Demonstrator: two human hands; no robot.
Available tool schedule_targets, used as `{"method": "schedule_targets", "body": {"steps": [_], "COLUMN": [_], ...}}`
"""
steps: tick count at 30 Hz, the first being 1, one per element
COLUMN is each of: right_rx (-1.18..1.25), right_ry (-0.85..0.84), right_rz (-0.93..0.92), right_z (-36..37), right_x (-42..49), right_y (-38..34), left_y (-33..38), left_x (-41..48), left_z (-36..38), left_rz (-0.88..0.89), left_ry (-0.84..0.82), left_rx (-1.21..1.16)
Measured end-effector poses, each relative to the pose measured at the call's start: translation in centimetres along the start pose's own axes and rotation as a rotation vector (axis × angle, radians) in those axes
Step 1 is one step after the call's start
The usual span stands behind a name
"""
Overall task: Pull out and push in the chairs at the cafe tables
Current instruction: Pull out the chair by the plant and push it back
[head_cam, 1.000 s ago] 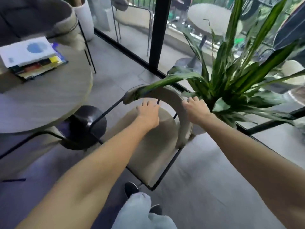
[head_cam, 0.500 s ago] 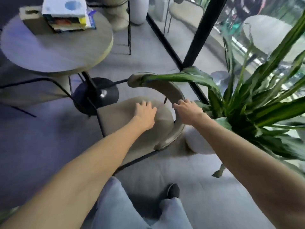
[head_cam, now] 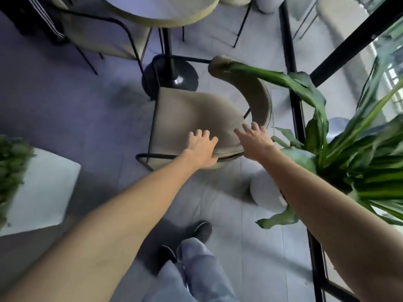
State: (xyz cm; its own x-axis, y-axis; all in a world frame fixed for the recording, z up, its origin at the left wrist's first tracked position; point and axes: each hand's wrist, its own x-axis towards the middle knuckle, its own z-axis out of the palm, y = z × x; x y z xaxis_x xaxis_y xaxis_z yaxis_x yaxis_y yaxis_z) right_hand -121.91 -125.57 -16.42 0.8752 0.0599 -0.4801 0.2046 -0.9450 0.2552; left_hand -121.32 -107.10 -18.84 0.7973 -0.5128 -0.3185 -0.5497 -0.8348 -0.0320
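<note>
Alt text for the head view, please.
The left hand and right hand, fingers spread, reach to the curved back of a beige chair beside a round table. A leafy potted plant crowds the right side.

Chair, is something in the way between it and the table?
Between the chair and the table, only the table's black round base stands, right at the seat's front edge. A long plant leaf lies across the backrest's far tip. Nothing else shows in the way.
</note>
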Motion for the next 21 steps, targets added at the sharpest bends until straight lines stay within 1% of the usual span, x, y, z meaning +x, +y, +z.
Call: {"method": "schedule_targets", "body": {"steps": [4,9,15,19,21], "right_rx": [-0.046,-0.070,-0.142,-0.110,-0.108], "right_ry": [0.023,-0.016,-0.061,-0.009,-0.023], "right_rz": [-0.006,-0.044,-0.128,-0.155,-0.170], "right_z": [1.7,4.1,5.9,7.6,7.9], "right_x": [1.2,3.1,5.2,5.8,6.2], "right_y": [-0.4,-0.5,1.4,2.5,2.3], "left_y": [1.9,4.0,5.9,6.8,7.3], "left_x": [0.1,1.5,4.6,4.2,4.0], "left_z": [2.3,4.6,5.7,6.2,5.9], "left_rz": [-0.052,-0.123,-0.234,-0.307,-0.336], "left_ry": [0.032,0.015,-0.024,-0.029,-0.028], "left_rx": [-0.046,-0.047,-0.116,-0.138,-0.151]}}
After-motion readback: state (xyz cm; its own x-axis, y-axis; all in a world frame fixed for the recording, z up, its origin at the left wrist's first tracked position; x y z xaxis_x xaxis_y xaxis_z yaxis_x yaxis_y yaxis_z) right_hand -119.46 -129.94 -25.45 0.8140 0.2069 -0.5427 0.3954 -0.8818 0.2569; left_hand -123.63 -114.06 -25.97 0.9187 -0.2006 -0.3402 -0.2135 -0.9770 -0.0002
